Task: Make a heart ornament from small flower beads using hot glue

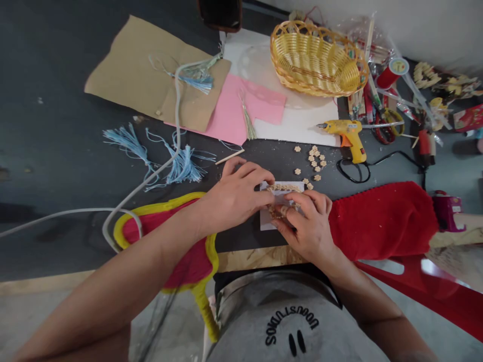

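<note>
— Two grips to report. State and position of each?

— Left grip (241, 196): with bent fingers, at the left end of the pale beaded piece (285, 187). Right grip (309, 218): at the right and near part of the same piece, with curled fingers and thumb below. Pinched tight or merely in contact: impossible to say for either, owing to overlap.

— Location of the beaded piece?

— On a small white card (266, 224), near the front edge of the dark desk (45, 151). Partly hidden under the fingers; upper row of beads visible.

— Loose parts nearby?

— Yes. Small flower-shaped beads (315, 157), scattered just beyond the card. Farther right, a yellow hot glue gun (349, 137), with nozzle to the left, over a white sheet (302, 128).

— Far side of the desk?

— Oval wicker basket (317, 63), tilted, partly over the white sheet. To its right, a spool of red thread (388, 75) and scissors (384, 128) amid mixed packets.

— Left side?

— Brown paper (147, 70) overlapping pink paper (234, 118); light blue tassels (186, 166) on the desk. Nearer, beneath the left forearm, a red panel with yellow border (151, 221), crossed by a white cable (130, 193).

— Beside the right grip?

— Red cloth (381, 218), spread at the desk's front.
</note>
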The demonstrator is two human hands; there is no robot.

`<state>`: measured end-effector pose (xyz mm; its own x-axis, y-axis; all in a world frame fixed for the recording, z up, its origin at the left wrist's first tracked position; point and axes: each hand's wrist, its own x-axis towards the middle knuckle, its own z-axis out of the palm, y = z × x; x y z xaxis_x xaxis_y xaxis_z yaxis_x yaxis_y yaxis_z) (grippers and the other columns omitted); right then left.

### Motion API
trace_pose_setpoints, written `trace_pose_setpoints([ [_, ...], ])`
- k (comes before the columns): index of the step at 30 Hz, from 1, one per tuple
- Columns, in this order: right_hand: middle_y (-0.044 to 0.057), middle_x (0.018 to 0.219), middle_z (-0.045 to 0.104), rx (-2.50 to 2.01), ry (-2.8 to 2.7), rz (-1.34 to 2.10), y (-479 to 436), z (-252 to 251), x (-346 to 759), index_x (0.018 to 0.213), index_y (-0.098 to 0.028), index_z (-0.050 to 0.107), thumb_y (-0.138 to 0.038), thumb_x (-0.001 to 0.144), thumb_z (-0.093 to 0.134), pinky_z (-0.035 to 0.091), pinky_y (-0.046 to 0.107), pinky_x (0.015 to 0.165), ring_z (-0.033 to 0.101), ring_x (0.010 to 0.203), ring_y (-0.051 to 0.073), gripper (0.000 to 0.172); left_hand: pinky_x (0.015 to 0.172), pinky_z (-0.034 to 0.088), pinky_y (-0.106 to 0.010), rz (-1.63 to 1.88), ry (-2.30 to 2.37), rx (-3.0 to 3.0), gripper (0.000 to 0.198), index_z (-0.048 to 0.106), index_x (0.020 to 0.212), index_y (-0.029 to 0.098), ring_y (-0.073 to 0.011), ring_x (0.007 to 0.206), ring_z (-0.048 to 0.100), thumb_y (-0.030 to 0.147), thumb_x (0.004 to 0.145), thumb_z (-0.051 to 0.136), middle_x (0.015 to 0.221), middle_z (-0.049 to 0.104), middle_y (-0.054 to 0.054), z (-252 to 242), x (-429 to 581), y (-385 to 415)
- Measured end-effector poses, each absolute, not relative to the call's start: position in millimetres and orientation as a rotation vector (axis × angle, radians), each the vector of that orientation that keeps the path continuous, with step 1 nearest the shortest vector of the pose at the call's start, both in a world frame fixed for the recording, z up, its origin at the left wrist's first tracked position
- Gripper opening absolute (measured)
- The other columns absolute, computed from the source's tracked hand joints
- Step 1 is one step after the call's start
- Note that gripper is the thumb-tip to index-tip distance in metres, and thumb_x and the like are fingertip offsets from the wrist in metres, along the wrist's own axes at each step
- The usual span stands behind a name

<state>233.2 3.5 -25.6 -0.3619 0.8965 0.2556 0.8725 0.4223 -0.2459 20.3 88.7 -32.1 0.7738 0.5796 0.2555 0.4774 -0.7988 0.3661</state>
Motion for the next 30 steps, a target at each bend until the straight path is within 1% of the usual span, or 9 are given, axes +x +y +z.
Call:
trace_pose_setpoints([
  [3, 0.005, 0.117, 0.068, -1.525, -2.331, 0.094, 3.1, -25.7, 233.6, 0.100, -0.027, 0.071, -0.042, 0.090, 0.066, 0.036, 0.047, 0.092, 0.049, 0.112, 0.028, 0.019, 0.097, 0.035, -0.054, 0.522, 0.810, 2.672, 0.011, 0.070, 0.091, 0.029, -0.0281, 0.110, 0.054, 0.023, 0.092, 0.060, 0.117, 0.063, -0.005, -31.2, 20.5, 89.1],
  [5, 0.005, 0.116, 0.068, -1.525, -2.319, 0.085, 2.9, -25.7, 233.0, 0.101, -0.027, 0.070, -0.047, 0.087, 0.068, 0.035, 0.048, 0.092, 0.049, 0.112, 0.029, 0.024, 0.096, 0.036, -0.055, 0.514, 0.795, 2.661, 0.009, 0.070, 0.093, 0.028, -0.0290, 0.110, 0.054, 0.025, 0.091, 0.061, 0.117, 0.062, -0.006, -30.1, 20.5, 89.3],
  [8, 0.005, 0.114, 0.069, -1.534, -2.296, 0.066, 3.0, -25.8, 230.5, 0.097, -0.026, 0.070, -0.052, 0.085, 0.069, 0.034, 0.048, 0.093, 0.050, 0.111, 0.029, 0.029, 0.095, 0.036, -0.055, 0.506, 0.779, 2.657, 0.011, 0.070, 0.099, 0.030, -0.0305, 0.113, 0.052, 0.027, 0.090, 0.064, 0.120, 0.061, -0.007, -29.2, 21.2, 88.6],
  [11, 0.005, 0.113, 0.070, -1.548, -2.281, 0.058, 3.8, -26.5, 227.9, 0.090, -0.025, 0.069, -0.049, 0.086, 0.069, 0.034, 0.047, 0.093, 0.051, 0.111, 0.028, 0.025, 0.096, 0.036, -0.055, 0.508, 0.780, 2.665, 0.014, 0.070, 0.102, 0.031, -0.0315, 0.117, 0.049, 0.026, 0.091, 0.063, 0.123, 0.059, -0.007, -29.7, 22.9, 86.5],
  [14, 0.004, 0.112, 0.070, -1.553, -2.274, 0.054, 4.2, -27.9, 226.6, 0.087, -0.024, 0.068, -0.044, 0.086, 0.069, 0.035, 0.047, 0.093, 0.052, 0.111, 0.028, 0.020, 0.096, 0.037, -0.055, 0.506, 0.768, 2.674, 0.015, 0.070, 0.102, 0.030, -0.0319, 0.120, 0.047, 0.025, 0.093, 0.059, 0.125, 0.059, -0.007, -31.1, 24.8, 84.3],
  [20, 0.003, 0.114, 0.070, -1.570, -2.284, 0.058, 3.7, -30.0, 227.2, 0.089, -0.025, 0.068, -0.041, 0.087, 0.067, 0.036, 0.046, 0.094, 0.052, 0.113, 0.027, 0.017, 0.096, 0.037, -0.055, 0.522, 0.758, 2.686, 0.015, 0.070, 0.101, 0.030, -0.0314, 0.122, 0.047, 0.027, 0.096, 0.056, 0.126, 0.059, -0.007, -34.1, 25.4, 83.8],
  [25, 0.003, 0.112, 0.070, -1.536, -2.262, 0.062, 4.3, -30.4, 227.1, 0.085, -0.025, 0.068, -0.038, 0.088, 0.067, 0.036, 0.046, 0.094, 0.053, 0.112, 0.026, 0.014, 0.097, 0.036, -0.055, 0.513, 0.758, 2.685, 0.015, 0.070, 0.102, 0.031, -0.0313, 0.123, 0.047, 0.027, 0.095, 0.058, 0.127, 0.059, -0.007, -34.9, 25.6, 84.3],
  [30, 0.003, 0.110, 0.071, -1.518, -2.260, 0.048, 5.7, -30.5, 226.6, 0.086, -0.024, 0.067, -0.037, 0.088, 0.068, 0.037, 0.046, 0.093, 0.055, 0.111, 0.026, 0.013, 0.096, 0.038, -0.054, 0.511, 0.745, 2.661, 0.013, 0.070, 0.099, 0.030, -0.0315, 0.122, 0.047, 0.027, 0.094, 0.058, 0.126, 0.059, -0.007, -31.5, 24.7, 85.8],
])
